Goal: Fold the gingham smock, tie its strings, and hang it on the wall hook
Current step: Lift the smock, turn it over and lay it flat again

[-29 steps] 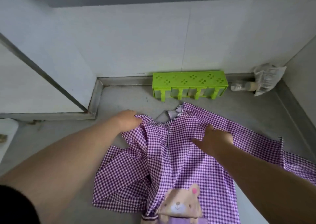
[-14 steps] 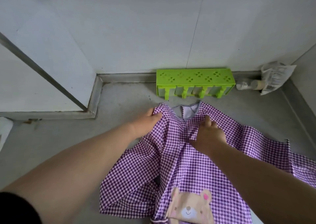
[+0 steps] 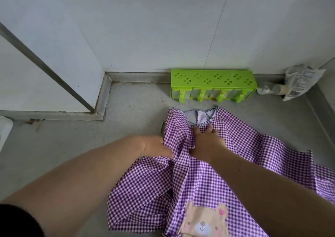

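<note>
The smock [image 3: 235, 164] lies spread on the grey counter [image 3: 72, 155], neckline toward the back wall [image 3: 163, 28] just short of the green rack [image 3: 213, 85], w/ open counter to its left up to the raised ledge [image 3: 54, 114] and a narrower strip on the right before the side wall. Left hand [image 3: 155, 147] has its grip closed on a bunched fold at the smock's left edge, fingertips buried in cloth; right hand [image 3: 206, 142] presses flat below the neckline, fingers spread, nothing clamped. Smock's lower hem, right sleeve & bear patch [image 3: 204, 222] run out of frame, strings can't be made out, and the crumpled bag [image 3: 301, 81] in the back-right corner is too blurred to read.
</note>
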`<action>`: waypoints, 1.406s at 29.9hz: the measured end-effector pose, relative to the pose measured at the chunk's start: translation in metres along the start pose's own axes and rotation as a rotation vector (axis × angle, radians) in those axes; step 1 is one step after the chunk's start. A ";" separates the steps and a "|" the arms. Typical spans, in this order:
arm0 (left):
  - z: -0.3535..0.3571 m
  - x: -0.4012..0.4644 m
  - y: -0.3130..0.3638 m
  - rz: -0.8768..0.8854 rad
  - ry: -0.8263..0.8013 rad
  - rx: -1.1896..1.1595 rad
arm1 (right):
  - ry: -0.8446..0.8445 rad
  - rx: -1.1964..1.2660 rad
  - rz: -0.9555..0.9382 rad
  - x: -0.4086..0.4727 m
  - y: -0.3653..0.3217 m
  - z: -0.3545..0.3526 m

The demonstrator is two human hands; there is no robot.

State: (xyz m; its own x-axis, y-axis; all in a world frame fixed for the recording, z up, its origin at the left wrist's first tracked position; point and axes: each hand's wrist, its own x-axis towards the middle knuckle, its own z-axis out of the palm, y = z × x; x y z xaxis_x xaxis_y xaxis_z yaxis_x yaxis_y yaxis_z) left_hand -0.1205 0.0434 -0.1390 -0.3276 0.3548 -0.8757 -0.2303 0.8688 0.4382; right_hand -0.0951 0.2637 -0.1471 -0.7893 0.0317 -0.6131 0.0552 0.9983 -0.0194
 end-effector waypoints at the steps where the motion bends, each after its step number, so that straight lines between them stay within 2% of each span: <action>1: -0.001 -0.001 -0.004 -0.026 -0.021 0.016 | -0.002 -0.003 0.013 0.000 0.000 0.000; 3: -0.006 -0.011 -0.012 -0.063 -0.039 0.133 | 0.002 -0.016 0.026 0.001 -0.002 -0.001; 7: -0.022 -0.037 -0.033 -0.153 0.045 0.503 | -0.023 -0.028 0.045 0.005 -0.006 -0.002; 12: -0.044 -0.062 -0.073 -0.262 0.063 0.494 | -0.025 -0.037 0.070 0.009 -0.005 -0.007; 15: -0.054 -0.081 -0.097 -0.234 0.105 0.372 | -0.023 -0.047 0.086 0.013 -0.006 -0.007; 21: -0.041 -0.094 -0.128 -0.023 0.413 -0.193 | -0.006 -0.100 0.097 0.023 -0.010 -0.001; 23: -0.020 -0.088 -0.124 0.022 0.338 -0.342 | -0.001 -0.106 0.094 0.024 -0.011 -0.001; 24: -0.010 -0.084 -0.123 0.028 0.231 -0.318 | 0.001 -0.111 0.089 0.026 -0.011 0.000; 26: 0.007 -0.075 -0.129 -0.004 0.033 -0.081 | -0.009 -0.134 0.079 0.026 -0.012 -0.001; 28: 0.016 -0.068 -0.137 -0.092 0.006 0.157 | -0.025 -0.144 0.072 0.032 -0.007 0.001; 33: -0.003 -0.080 -0.158 -0.248 0.253 0.118 | -0.028 -0.123 0.088 0.057 0.006 0.016; 38: -0.045 -0.107 -0.189 -0.465 0.543 0.134 | -0.013 -0.108 0.096 0.028 -0.010 -0.001; 42: -0.051 -0.112 -0.166 -0.492 0.631 0.316 | 0.039 -0.056 0.096 0.014 -0.009 -0.002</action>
State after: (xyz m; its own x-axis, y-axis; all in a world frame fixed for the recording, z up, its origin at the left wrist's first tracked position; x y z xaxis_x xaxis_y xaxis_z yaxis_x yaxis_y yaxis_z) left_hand -0.0919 -0.1581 -0.1034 -0.7274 -0.2647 -0.6332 -0.2447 0.9620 -0.1210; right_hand -0.1082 0.2549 -0.1540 -0.8056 0.1283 -0.5784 0.0983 0.9917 0.0830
